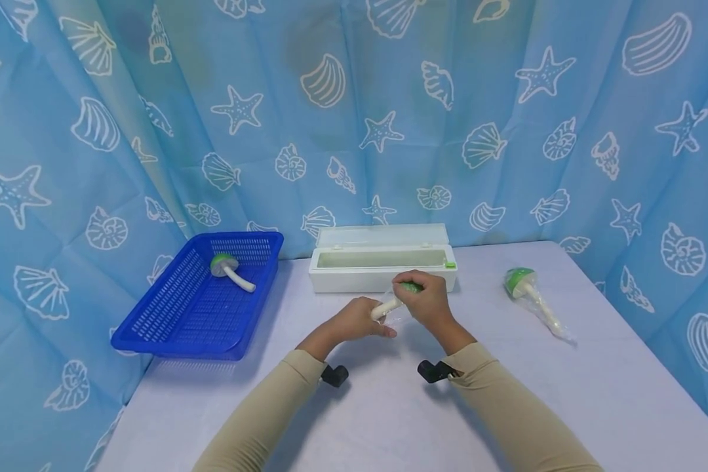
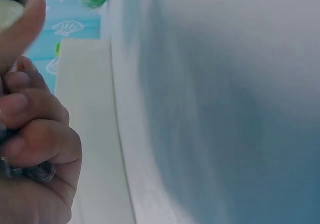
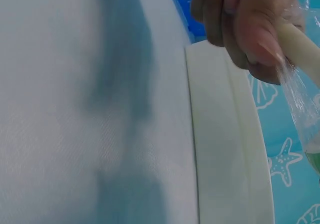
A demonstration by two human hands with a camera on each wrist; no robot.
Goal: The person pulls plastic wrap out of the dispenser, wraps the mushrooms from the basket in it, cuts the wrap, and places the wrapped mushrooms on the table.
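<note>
A light-blue curtain printed with white shells and starfish (image 1: 342,216) rises behind and at both sides; before it spreads the counter under a smooth, pale lilac-white cloth (image 1: 377,432); two long beige sleeves (image 1: 265,406) reach in over it, a small black device (image 1: 335,375) at each cuff. A deep-blue, rectangular plastic basket with perforated walls (image 1: 265,288) stands at the left, slightly askew; a long, white, narrow box (image 1: 354,283) stands at the back centre, near the curtain, its translucent lid (image 1: 383,235) raised at the rear.

In front of the box, above the cloth, both hands hold a toy-like mushroom with a green cap and a cream stem (image 1: 389,306); the right hand (image 1: 429,301) has its fingers curled over the cap from above; the left hand (image 1: 354,320) grips the stem towards its lower end, fingers bent round it; clear, crinkled film (image 3: 297,99) covers part of this mushroom.

A second green-capped mushroom, wrapped in clear film (image 1: 533,295), lies on the counter at the right, well apart from the hands; a third, seemingly bare mushroom (image 1: 227,267) lies inside the basket; smallest, a bright-green tab (image 1: 450,265) sits at the box's right end.
</note>
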